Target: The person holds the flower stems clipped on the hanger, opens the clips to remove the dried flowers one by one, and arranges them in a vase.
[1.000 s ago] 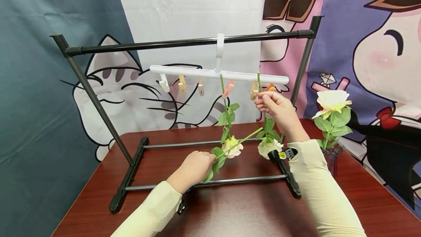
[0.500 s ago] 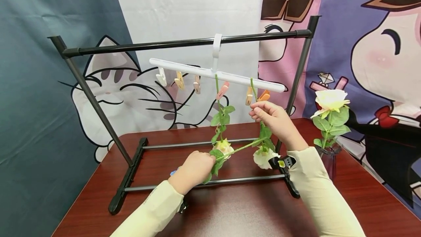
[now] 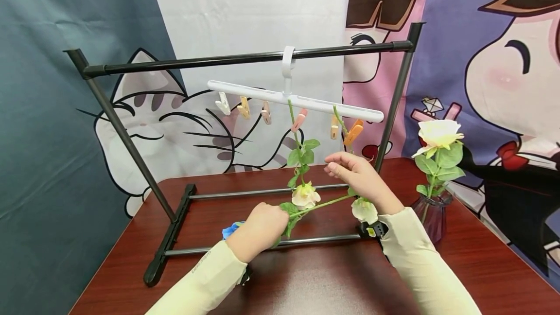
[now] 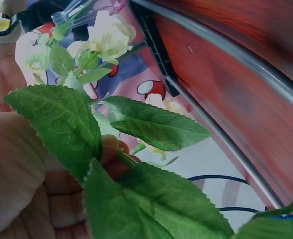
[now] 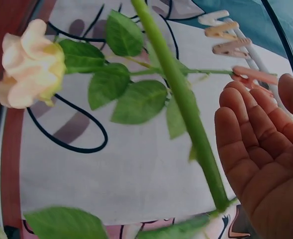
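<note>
Your left hand (image 3: 262, 226) grips a probably light, bendy flower stem (image 3: 325, 204); pinch its bare end (image 5: 217, 196) with your empty right hand (image 3: 360, 179)

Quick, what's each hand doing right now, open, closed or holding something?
Left hand: closed, holding a leafy green stem.
Right hand: open, holding nothing.

1. Blue flower (image 3: 231, 231): leafy, gripped by the left hand (image 3: 261, 227); its partly hidden bloom lies at 9 o'clock from that hand, the stem pointing between 2 and 3 o'clock.
2. White rose (image 3: 364, 210): hangs bloom down, partly behind the right hand (image 3: 356, 179), whose fingers are loosely bent.
3. Orange clip (image 3: 353, 132): at 12 o'clock from the right hand, clamping the white rose's stem, tilted from 1 to 7 o'clock.
</note>
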`<state>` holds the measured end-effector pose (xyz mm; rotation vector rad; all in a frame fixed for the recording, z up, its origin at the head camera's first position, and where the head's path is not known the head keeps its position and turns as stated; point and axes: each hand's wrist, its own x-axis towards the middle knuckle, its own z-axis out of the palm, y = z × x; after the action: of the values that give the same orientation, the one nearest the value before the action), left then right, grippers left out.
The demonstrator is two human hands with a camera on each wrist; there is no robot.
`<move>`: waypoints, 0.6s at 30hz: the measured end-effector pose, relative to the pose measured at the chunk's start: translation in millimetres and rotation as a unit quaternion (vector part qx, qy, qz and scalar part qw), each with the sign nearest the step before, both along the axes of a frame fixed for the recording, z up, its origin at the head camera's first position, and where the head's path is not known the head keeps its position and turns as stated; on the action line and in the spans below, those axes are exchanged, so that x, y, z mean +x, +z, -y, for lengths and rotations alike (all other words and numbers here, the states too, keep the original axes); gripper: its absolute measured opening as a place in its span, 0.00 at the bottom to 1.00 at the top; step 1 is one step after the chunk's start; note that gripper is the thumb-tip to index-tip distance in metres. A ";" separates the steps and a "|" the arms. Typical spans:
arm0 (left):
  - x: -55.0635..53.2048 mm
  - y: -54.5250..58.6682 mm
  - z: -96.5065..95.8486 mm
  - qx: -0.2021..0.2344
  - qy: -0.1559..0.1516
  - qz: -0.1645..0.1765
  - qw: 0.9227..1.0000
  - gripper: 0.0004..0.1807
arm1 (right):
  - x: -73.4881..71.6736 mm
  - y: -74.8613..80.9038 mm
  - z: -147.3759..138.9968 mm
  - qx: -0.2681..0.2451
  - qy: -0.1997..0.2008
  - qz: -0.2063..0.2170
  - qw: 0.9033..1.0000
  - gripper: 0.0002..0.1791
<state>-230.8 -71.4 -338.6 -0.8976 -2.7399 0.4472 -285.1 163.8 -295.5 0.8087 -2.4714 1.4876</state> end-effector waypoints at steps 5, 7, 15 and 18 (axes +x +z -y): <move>1.9 0.7 -2.5 -0.014 0.005 0.005 1.000 0.16 | 2.2 -9.3 5.6 0.059 0.003 -0.024 0.998 0.12; 2.4 0.8 -3.2 -0.017 0.007 0.005 1.000 0.16 | 3.1 -11.9 7.8 0.085 0.008 -0.035 0.996 0.12; 4.2 2.8 -4.5 -0.022 0.016 0.023 0.999 0.16 | 9.8 -18.5 16.9 0.154 0.050 -0.044 0.986 0.11; 4.8 3.6 -4.9 -0.021 0.017 0.025 0.999 0.16 | 11.6 -21.8 20.7 0.173 0.063 -0.063 0.981 0.10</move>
<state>-226.0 -66.5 -335.0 -0.8855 -2.8053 0.4954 -273.5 143.1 -317.3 1.0995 -2.6597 1.0098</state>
